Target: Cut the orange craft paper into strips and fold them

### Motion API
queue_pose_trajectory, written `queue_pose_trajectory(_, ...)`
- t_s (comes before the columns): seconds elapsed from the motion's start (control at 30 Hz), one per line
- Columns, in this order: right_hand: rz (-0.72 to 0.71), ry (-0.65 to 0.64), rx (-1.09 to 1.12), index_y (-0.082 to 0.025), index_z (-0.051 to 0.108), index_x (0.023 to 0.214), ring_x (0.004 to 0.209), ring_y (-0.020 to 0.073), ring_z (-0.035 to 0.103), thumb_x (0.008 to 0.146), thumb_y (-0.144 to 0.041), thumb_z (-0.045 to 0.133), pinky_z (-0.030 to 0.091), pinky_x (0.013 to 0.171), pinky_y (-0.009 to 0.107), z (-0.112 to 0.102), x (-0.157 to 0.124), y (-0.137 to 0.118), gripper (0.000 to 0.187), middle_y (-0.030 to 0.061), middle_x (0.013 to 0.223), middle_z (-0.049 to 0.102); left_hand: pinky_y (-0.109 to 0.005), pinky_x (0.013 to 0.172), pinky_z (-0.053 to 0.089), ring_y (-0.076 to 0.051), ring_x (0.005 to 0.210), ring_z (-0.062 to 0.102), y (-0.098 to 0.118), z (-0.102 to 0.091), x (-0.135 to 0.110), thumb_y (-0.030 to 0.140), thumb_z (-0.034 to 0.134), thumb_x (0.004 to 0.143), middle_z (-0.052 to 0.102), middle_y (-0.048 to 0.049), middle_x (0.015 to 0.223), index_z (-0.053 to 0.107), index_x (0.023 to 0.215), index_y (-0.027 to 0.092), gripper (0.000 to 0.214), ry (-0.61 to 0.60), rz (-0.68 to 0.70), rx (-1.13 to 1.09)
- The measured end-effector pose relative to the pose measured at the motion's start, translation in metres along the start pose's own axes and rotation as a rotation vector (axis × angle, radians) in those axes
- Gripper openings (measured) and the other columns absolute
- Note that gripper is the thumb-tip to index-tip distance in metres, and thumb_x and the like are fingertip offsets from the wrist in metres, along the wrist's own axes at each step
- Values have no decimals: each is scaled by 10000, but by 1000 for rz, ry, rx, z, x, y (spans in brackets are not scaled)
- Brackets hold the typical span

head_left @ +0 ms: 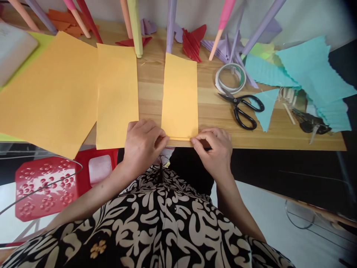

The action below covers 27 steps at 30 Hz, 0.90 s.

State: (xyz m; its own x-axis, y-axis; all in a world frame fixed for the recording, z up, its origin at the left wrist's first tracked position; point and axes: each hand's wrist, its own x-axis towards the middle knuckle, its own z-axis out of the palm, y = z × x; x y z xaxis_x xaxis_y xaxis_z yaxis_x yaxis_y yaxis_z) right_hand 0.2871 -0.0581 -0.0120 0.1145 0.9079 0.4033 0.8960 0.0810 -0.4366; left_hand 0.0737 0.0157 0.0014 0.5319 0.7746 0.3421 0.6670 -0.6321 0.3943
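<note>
A narrow sheet of yellow-orange paper (180,96) lies upright in front of me, its near end turned over in a thin fold along the table's edge. My left hand (143,143) pinches the left corner of that fold between thumb and forefinger. At the right corner, my right hand (213,147) pinches the same fold. Just left of it rests a wider yellow-orange sheet (117,93), partly under my left hand. Black-handled scissors (241,106) lie to the right, blades touching a roll of tape (231,78).
A large orange sheet (52,89) overhangs the wooden table (150,85) at left. Rolled paper tubes (171,22) stand along the back among red folded paper (193,42). Turquoise paper (312,74) and dark sunglasses (309,121) are at right. A red stool (47,186) stands below left.
</note>
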Motion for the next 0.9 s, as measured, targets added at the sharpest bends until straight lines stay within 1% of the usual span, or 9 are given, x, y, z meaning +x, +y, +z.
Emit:
queue_pose_trajectory(0.2,13,13,2,-254,627,754,858,246,625,899,-267,677,414,796,409,1,0,0,154,29,863,701,-385,699,346,-198,730,526,1,1,3,157,590,895,637,-12,717,528,696,226,220,4,22,55)
queue_pose_trajectory(0.37,25,1,-10,-257,645,878,893,248,638,893,-233,665,417,816,394,3,0,1,35,30,912,722,-373,695,344,-196,731,526,-2,3,4,155,610,880,630,-9,703,555,708,218,191,26,35,72)
queue_pose_trajectory(0.43,27,0,-19,-254,650,914,898,249,637,888,-227,655,417,825,389,3,0,1,38,28,913,725,-366,696,353,-196,740,539,-3,5,2,152,618,884,643,-9,717,594,745,212,154,65,52,72)
queue_pose_trajectory(0.53,24,7,-16,-237,660,940,904,248,636,875,-223,662,415,832,382,4,0,1,67,28,920,727,-369,723,400,-206,793,578,1,5,-5,141,629,899,701,-35,832,657,821,197,100,153,114,58)
queue_pose_trajectory(0.63,23,0,-7,-233,671,972,927,250,638,878,-230,673,412,835,382,3,0,0,94,33,960,734,-401,822,480,-240,964,627,13,6,-15,121,640,900,747,-74,1063,702,917,189,93,206,251,-16)
queue_pose_trajectory(0.7,22,-6,-2,-235,676,988,944,252,638,885,-236,671,415,846,387,3,1,0,103,35,977,737,-420,891,523,-260,1072,636,22,10,-21,113,639,901,741,-93,1179,716,983,175,128,187,354,-73)
queue_pose_trajectory(0.77,20,-4,2,-232,681,1000,954,255,640,886,-229,667,423,854,393,3,2,0,114,39,986,738,-440,949,547,-273,1138,638,28,16,-25,123,619,917,723,-122,1246,717,1052,146,168,143,418,-94)
queue_pose_trajectory(0.83,14,4,3,-229,683,1007,952,256,644,883,-215,663,437,856,398,4,1,1,126,41,984,738,-470,994,551,-288,1187,636,30,24,-27,134,589,935,704,-154,1283,708,1111,115,213,98,437,-74)
queue_pose_trajectory(0.9,-3,40,9,-226,682,1002,933,254,650,888,-189,642,457,851,404,5,-1,2,127,42,966,739,-503,1028,542,-305,1225,628,29,31,-30,132,563,944,685,-173,1319,698,1151,97,250,64,441,-43)
